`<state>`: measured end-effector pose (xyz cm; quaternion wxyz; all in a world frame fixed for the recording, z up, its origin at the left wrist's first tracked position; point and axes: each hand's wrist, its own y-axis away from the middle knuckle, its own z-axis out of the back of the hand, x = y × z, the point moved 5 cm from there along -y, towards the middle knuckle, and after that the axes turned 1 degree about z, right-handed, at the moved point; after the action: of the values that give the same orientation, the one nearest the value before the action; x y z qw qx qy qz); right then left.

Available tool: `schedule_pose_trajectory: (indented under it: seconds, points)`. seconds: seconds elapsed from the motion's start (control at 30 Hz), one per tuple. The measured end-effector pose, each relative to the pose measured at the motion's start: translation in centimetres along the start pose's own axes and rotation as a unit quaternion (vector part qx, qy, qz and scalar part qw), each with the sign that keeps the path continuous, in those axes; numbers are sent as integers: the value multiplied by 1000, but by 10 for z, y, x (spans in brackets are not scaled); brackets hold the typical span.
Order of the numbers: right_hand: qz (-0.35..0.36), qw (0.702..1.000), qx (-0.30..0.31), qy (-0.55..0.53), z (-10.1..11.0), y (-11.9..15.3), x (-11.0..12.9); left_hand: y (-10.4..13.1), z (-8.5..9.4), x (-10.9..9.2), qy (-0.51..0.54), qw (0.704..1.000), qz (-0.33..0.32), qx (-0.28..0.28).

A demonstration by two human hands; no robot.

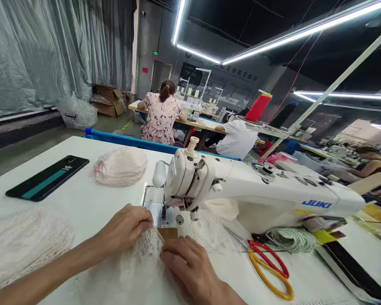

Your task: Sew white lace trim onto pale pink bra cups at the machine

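Note:
A white sewing machine [241, 178] stands on the white table, its needle and presser foot over a metal plate [154, 212]. White lace fabric [146, 250] hangs toward me just in front of the plate. My left hand [127, 226] is closed on the fabric's upper left edge, close to the presser foot. At the fabric's right edge my right hand [189, 264] has its fingers curled together on it. Between the hands lies a small brown piece [169, 233]. More lace [209, 228] is bunched under the machine arm.
A lace pile [28, 241] lies at left, a round lace stack [121, 166] behind. A dark phone [49, 178] rests far left. Scissors with red and yellow handles [269, 267] and coiled cord [292, 239] are at right. Two people [163, 112] sit beyond the table; another is far right.

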<state>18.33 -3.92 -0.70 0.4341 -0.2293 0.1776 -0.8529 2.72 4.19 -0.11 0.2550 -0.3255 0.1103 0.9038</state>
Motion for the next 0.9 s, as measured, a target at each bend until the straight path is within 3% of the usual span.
schedule_pose_trajectory:
  seconds: [0.1,0.2,0.33,0.5,0.57,0.7,0.9]
  points:
    - [61,996,-47,44,1,-6,16,-2,-6,-2,1,1000,-11,12]
    - [89,994,-34,60,-3,-9,21,0,-8,-1,-9,1000,-19,22]
    - [67,995,31,60,-6,-6,14,9,-1,12,-8,1000,0,28]
    - [39,998,47,15,3,3,17,19,9,25,62,997,50,20]
    - [8,1000,22,-19,8,3,19,18,8,24,87,994,57,25]
    - [-135,990,-24,-21,9,-10,8,15,6,16,132,989,52,37]
    - [-213,972,40,-96,-18,-26,3,18,-5,11,170,982,41,78]
